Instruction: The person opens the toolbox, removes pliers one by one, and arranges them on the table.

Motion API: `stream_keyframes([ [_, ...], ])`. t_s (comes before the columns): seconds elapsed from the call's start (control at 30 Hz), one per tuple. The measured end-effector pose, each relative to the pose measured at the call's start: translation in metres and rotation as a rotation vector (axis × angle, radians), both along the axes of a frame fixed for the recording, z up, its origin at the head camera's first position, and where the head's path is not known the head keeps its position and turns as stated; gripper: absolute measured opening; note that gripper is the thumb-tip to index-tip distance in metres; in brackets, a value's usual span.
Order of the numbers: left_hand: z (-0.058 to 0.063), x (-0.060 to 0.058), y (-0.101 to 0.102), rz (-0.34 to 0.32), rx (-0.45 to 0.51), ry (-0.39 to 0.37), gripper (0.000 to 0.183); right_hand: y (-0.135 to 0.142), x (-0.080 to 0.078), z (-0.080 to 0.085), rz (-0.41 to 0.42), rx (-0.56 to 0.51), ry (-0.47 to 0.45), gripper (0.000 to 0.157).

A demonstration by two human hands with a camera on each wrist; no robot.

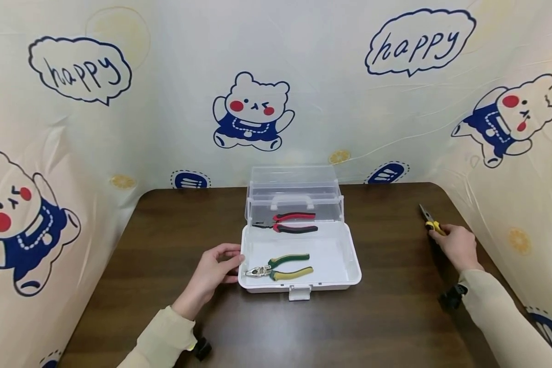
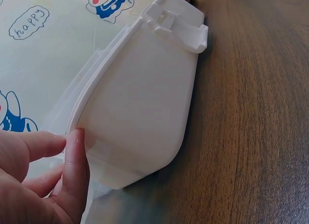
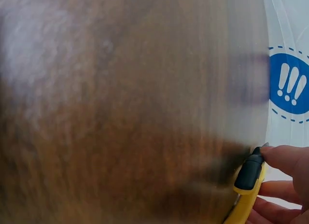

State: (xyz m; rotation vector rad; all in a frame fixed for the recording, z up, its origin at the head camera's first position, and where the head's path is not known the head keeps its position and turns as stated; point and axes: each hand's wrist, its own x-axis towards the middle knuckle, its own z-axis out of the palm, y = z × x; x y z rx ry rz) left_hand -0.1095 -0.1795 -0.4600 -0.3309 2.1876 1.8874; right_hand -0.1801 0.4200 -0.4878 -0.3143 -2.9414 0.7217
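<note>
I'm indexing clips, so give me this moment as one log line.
box: open | left hand: holds box edge | right hand: holds yellow-black pliers | green-yellow pliers: inside box

Tabletop [image 1: 386, 266], lower half of frame: dark wood grain, glossy, soft reflections. Box [image 1: 333, 260], centre: smooth white plastic, faint sheen. Lid [image 1: 294, 176], just above: clear, glossy plastic. Green-and-yellow pliers [image 1: 268, 271], lower centre: bright polished metal head, smooth handles. Red-and-black pliers [image 1: 285, 228], centre: darker metal head. Yellow-and-black pliers [image 1: 432, 225], right: grey metal tip. Sleeves [image 1: 163, 335], lower corners: matt cloth. Backdrop [image 1: 331, 112], upper half: creased sheet, slight sheen.
</note>
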Motion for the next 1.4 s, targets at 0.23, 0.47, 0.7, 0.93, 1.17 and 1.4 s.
stream_keyframes([
  [0.23,0.002,-0.003,0.001,-0.009,0.000,-0.004,0.034,0.000,0.003,0.006,0.006,0.008,-0.017,0.055],
  [0.47,0.001,0.000,-0.001,-0.014,0.009,-0.008,0.035,-0.013,0.007,0.014,0.033,0.019,0.066,0.047],
  [0.7,0.004,0.000,-0.002,-0.015,0.012,-0.009,0.036,-0.038,0.002,0.030,0.135,0.005,0.115,0.048],
  [0.93,0.002,0.000,-0.001,-0.018,0.028,-0.006,0.036,-0.073,0.004,0.050,0.210,-0.041,0.139,0.048],
  [1.17,-0.002,0.002,-0.002,-0.009,0.002,-0.024,0.034,-0.110,0.005,0.071,0.278,-0.079,0.180,0.046],
  [1.4,-0.001,0.000,-0.002,-0.017,-0.004,-0.017,0.034,-0.143,0.001,0.087,0.349,-0.109,0.179,0.049],
])
